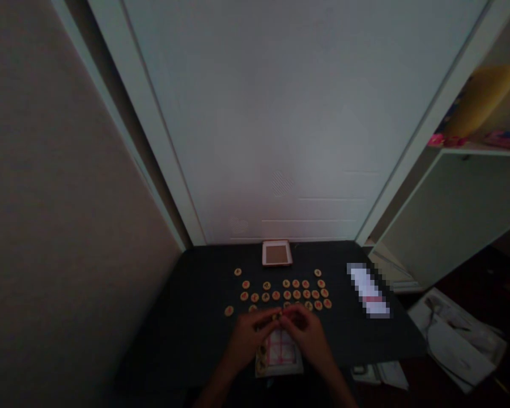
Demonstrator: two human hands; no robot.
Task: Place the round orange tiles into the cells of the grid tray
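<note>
My left hand and my right hand meet at the near side of the dark table, fingertips pinched together. A small round Chinese chess piece shows between them, partly covered by the fingers. Below the hands lies a shallow box with a red-lined board in it. More pieces stand along its left side. Beyond the hands, several round wooden pieces with red or dark characters lie in loose rows. One piece sits apart on the left. The fingers hide some nearby pieces.
A light tray-like lid with a brown inside lies at the table's back edge, against the white panel. A blurred-out flat object lies at the right. Shelves and a white box are beyond the table's right side.
</note>
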